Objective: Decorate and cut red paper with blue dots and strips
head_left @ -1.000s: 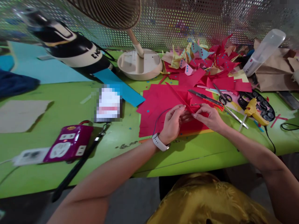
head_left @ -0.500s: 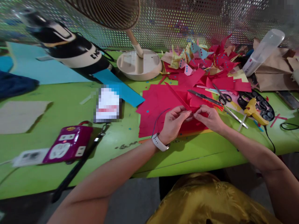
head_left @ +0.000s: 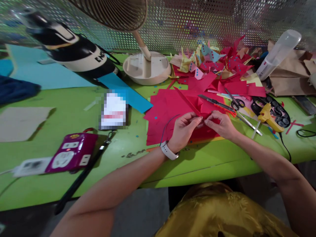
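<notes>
Both hands meet over a pile of red paper sheets (head_left: 163, 112) on the green table. My left hand (head_left: 184, 130), with a white band at the wrist, pinches a folded red paper piece (head_left: 198, 107) between thumb and fingers. From the other side, my right hand (head_left: 221, 125) grips the same piece, its fingertips close to the left ones. The piece's lower part is hidden behind my fingers. A cutter knife (head_left: 217, 104) with an orange end lies just beyond my right hand, beside scissors (head_left: 237, 102).
A yellow glue gun (head_left: 269, 118) and a black tray (head_left: 282, 113) lie at right. Folded paper shapes (head_left: 209, 61) heap at the back, near a clear bottle (head_left: 278, 54). At left are a fan base (head_left: 146, 69), a black-and-white flask (head_left: 81, 56) and a purple socket box (head_left: 74, 151).
Hardly anything differs. My fingers have shifted very slightly on the folded red paper, and the view has moved a touch.
</notes>
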Available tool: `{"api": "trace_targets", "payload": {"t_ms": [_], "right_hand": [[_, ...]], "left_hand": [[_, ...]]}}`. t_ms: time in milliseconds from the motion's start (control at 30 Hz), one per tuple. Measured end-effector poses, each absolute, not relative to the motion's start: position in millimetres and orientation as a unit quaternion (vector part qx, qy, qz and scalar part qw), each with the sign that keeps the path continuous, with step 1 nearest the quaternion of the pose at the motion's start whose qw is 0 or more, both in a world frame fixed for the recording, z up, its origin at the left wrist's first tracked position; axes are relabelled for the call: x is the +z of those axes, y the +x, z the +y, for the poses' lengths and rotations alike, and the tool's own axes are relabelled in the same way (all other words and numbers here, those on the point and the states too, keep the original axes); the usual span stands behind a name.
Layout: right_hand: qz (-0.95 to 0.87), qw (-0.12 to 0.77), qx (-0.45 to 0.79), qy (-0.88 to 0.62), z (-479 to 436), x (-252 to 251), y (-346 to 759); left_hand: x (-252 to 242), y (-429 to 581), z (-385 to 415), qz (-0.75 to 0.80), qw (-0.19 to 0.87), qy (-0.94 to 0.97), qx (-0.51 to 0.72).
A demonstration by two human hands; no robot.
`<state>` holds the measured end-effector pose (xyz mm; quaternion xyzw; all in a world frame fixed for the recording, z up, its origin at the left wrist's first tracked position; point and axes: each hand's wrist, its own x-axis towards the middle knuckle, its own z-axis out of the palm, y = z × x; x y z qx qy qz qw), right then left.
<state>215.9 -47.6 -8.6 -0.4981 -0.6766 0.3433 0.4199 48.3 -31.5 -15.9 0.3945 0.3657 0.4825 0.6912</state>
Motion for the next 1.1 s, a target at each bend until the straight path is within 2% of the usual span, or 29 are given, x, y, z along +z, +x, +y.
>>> {"api": "trace_targets", "payload": {"t_ms": [367,733,867,1000,1100], "right_hand": [[-0.679,0.42,0.32,-0.511,-47,-10,215],[-0.681,0.493,0.271,-0.468,-53,-3,212],[-0.578,0.532,0.353,-0.508,-50,-2,214],[-0.551,0.438,0.505,-0.501,-51,-2,211],[-0.529,0.434,0.546,-0.483,-53,-2,207]], "left_hand": [[-12,49,-31,0.378,0.678,0.42,0.471],[-10,48,-21,0.375,0.657,0.379,0.533],[-12,48,-20,0.36,0.641,0.384,0.559],[-11,48,-27,0.362,0.64,0.412,0.538],[-11,48,-31,0.365,0.658,0.408,0.516]]}}
